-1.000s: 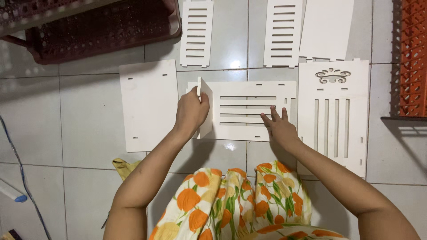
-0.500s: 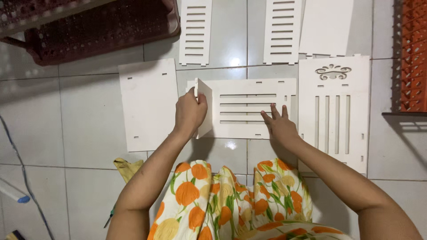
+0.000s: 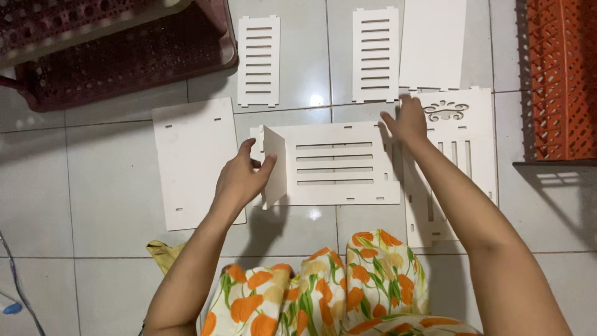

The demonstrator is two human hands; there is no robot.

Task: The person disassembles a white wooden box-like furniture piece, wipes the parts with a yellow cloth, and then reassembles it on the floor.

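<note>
Two narrow white slatted boards [image 3: 259, 60] [image 3: 375, 55] are lying flat on the pale tiled floor [image 3: 99, 180], with a plain white rectangular board [image 3: 432, 43] lying just beside the right one. A dark red perforated plastic basket [image 3: 118, 53] is sitting at the upper left, an orange perforated plastic crate [image 3: 559, 74] is standing at the right edge, and a yellow cloth [image 3: 163, 254] is lying on the tiles.

left hand [image 3: 239, 180] curled, thumb and fingers pinching, forearm stretched forward. right hand [image 3: 407, 119] flat, fingers spread, palm down, arm stretched further out.
</note>
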